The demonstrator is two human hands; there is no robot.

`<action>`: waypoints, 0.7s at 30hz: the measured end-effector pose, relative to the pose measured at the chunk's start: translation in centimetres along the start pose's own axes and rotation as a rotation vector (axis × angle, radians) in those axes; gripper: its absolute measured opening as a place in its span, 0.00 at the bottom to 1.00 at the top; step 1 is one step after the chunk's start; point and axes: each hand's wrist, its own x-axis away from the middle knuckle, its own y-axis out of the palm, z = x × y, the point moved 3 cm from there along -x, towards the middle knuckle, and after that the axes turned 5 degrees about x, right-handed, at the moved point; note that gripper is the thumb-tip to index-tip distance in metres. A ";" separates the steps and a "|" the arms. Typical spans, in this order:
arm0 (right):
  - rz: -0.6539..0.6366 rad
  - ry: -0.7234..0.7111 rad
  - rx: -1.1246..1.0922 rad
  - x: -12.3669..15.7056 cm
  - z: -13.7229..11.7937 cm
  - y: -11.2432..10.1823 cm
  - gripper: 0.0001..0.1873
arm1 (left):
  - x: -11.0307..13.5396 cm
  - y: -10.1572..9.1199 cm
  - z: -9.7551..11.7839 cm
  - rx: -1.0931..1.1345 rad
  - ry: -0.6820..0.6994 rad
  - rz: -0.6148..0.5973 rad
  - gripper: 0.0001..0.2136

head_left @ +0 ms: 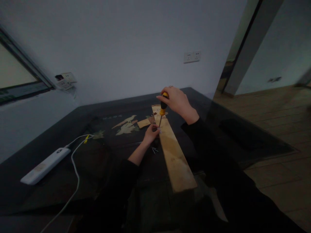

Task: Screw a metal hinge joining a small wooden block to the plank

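My right hand (178,101) is closed around the black and yellow handle of a screwdriver (162,111), held upright with its shaft tilted down to the left. The screwdriver's tip meets the left edge of a long wooden board (175,153). At that spot the fingers of my left hand (151,133) pinch together beside the tip; what they hold is too small to make out. Several thin metal screws or nails (154,150) lie on the dark table just below my left hand. A short wooden piece (143,123) rests left of the board's far end.
The board's near end reaches past the front edge of the dark table (116,110), which has a leaf pattern (126,126). At left lies a white power strip (46,165) with a white cable (77,174). A wall with sockets (191,57) stands behind.
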 end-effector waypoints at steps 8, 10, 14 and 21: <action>-0.097 -0.135 -0.186 -0.4 1.3 -0.7 0.14 | 0.3 0.0 0.2 0.023 -0.005 -0.004 0.08; -0.089 -0.122 -0.152 -0.3 1.1 -0.8 0.11 | 0.4 0.0 0.2 0.055 -0.017 -0.014 0.08; -0.036 -0.075 -0.035 0.0 0.2 -0.8 0.11 | 0.4 0.1 0.4 0.084 -0.034 -0.025 0.08; 0.026 0.006 0.044 0.3 -0.5 -0.2 0.15 | 0.4 0.1 0.5 0.067 -0.052 -0.013 0.08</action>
